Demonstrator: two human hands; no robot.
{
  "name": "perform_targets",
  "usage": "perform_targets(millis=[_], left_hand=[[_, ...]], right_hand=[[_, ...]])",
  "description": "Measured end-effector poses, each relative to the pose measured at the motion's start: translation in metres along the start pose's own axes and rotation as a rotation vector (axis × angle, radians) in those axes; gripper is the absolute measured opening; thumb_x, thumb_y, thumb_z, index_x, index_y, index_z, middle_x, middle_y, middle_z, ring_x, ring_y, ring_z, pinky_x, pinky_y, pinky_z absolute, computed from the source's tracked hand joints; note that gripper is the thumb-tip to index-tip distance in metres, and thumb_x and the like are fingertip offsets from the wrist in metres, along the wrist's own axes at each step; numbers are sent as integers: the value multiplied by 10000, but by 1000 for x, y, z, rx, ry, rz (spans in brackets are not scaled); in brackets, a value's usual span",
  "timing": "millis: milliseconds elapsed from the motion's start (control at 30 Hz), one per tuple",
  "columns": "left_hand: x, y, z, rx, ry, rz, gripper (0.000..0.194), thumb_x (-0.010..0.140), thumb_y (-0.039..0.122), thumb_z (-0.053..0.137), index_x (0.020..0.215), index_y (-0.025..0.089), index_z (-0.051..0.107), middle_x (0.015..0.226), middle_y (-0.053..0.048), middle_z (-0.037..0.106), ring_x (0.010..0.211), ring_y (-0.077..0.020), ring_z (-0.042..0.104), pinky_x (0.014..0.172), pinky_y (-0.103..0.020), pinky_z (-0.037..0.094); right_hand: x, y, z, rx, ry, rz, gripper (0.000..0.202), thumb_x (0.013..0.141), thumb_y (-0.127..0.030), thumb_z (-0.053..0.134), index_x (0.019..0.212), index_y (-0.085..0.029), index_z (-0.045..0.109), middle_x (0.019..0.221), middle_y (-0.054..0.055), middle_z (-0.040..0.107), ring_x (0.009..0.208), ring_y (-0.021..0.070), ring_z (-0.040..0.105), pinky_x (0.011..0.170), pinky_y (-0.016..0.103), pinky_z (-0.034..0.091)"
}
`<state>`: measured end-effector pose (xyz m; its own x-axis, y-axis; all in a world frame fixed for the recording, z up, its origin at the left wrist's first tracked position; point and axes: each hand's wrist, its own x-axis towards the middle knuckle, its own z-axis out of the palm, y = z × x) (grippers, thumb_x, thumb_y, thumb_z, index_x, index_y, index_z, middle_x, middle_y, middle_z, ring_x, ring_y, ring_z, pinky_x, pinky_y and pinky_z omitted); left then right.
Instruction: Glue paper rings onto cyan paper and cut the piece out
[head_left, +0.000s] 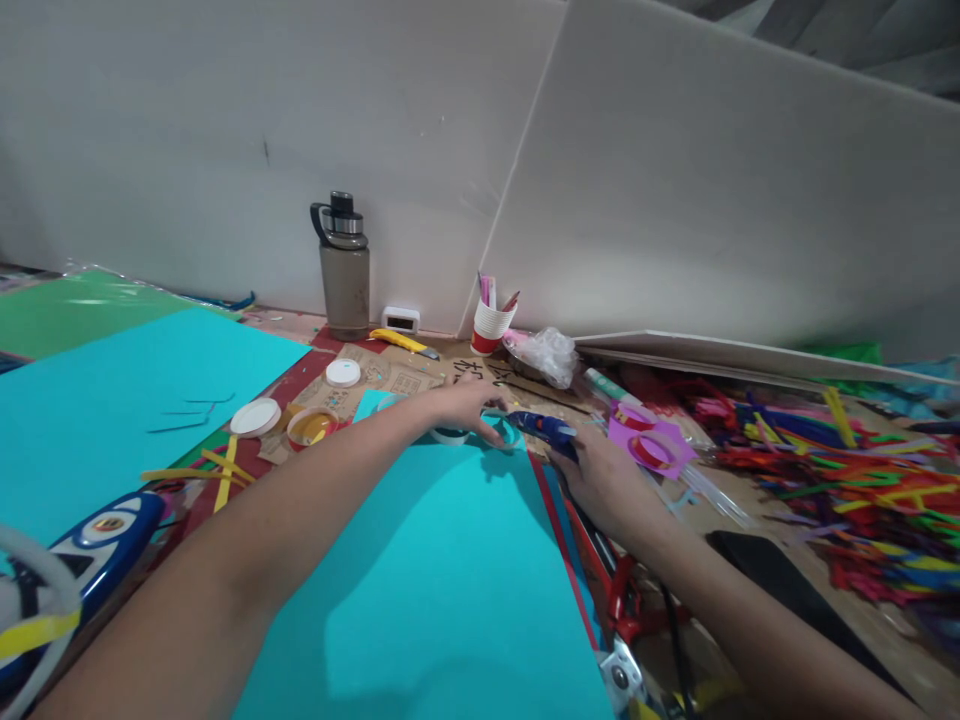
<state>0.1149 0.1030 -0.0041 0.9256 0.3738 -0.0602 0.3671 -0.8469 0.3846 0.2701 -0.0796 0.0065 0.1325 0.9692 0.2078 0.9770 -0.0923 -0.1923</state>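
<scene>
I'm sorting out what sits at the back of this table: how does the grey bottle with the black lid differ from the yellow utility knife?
The tall, grey, see-through bottle with a black lid stands upright, while the slim yellow utility knife lies flat. The bottle is much bulkier than the knife. The bottle has a looped handle at its top; the knife ends in a grey tip. Both are near the white wall panel.

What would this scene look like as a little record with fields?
Left hand: left hand, fingers at a curved turquoise piece
Right hand: right hand, holding a blue glue gun
Beneath: large turquoise sheet
Standing behind: water bottle; paper cup with slim items inside
Lying behind: yellow cutter
Far right: pile of colorful strips
Cup's contents: too small to identify
</scene>
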Motion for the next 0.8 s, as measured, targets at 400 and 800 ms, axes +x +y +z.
perform_targets(millis=[400, 800], left_hand=[[2, -4, 4, 9, 23, 17, 590, 668, 579, 677, 1190, 316, 599, 1273, -26, 565, 1202, -325, 411, 1005, -472, 294], [3, -4, 4, 12, 32, 20, 611, 659, 596, 683, 1188, 300, 605, 1249, -28, 574, 1177, -315, 428, 980, -443, 322]], right_hand=[[-1, 6, 3, -23, 20, -36, 208, 925, -219, 407, 1062, -171, 556, 1052, 126, 639, 970, 245, 597, 816, 327, 430], [1, 3, 5, -3, -3, 8, 230, 918, -248, 447, 1100, -172, 566, 1054, 112, 650, 1000, 236, 596, 827, 311, 427]])
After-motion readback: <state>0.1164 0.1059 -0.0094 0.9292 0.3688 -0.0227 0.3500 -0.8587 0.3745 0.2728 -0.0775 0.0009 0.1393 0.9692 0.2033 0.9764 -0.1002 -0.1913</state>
